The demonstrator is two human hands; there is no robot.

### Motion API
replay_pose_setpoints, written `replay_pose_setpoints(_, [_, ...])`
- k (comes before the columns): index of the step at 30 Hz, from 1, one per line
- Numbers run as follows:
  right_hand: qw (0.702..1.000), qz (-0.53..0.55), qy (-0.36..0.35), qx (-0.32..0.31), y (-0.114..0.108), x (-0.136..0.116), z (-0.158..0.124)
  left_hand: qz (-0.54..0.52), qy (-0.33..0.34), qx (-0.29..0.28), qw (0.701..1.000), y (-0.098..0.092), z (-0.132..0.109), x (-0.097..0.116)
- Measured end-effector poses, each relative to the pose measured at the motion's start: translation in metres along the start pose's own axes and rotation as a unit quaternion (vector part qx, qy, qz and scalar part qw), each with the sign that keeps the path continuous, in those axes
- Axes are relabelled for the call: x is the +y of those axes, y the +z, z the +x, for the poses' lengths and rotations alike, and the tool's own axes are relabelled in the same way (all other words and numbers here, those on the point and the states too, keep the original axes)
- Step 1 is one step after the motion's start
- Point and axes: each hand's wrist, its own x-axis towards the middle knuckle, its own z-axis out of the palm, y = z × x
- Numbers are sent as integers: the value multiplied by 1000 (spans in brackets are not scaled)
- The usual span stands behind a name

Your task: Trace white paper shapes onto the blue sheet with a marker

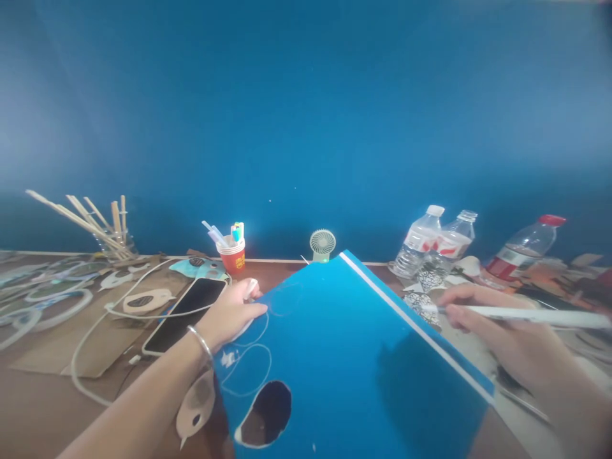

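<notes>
The one camera looks out from the person's head, facing ahead and down over the table [43,417] toward the wall [306,115] in front of us, which fills the upper half. The left hand [239,309], right hand [519,350] and sheet [344,357] sit close below, the forearms entering from the lower corners.
</notes>
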Motion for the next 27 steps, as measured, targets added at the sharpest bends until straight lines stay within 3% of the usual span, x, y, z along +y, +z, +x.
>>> replay_pose_setpoints(2, [1000, 19, 8, 1, -4, 2, -3, 13, 0, 1, 1000, 6, -3, 1])
replay_pose_setpoints(5, [995, 87, 20, -33, 8, 2, -9, 35, 4, -14, 999, 20, -10, 5])
replay_pose_setpoints(11, [964, 168, 100, -179, 68, -14, -23, 66, -8, -81, 994, 57, -29, 13])
replay_pose_setpoints(15, [937, 225, 182, -197, 104, -10, -21, 82, -17, -122, 989, 74, -38, 12])
replay_pose_setpoints(19, [925, 225, 238, -194, 124, 3, -14, 99, -19, -133, 986, 79, -39, 6])
replay_pose_setpoints(23, [923, 215, 251, -197, 133, 10, -13, 128, -16, -122, 984, 82, -35, 0])
replay_pose_setpoints(27, [951, 174, 188, -172, 137, 15, -25, 190, -16, -126, 973, 83, -31, -3])
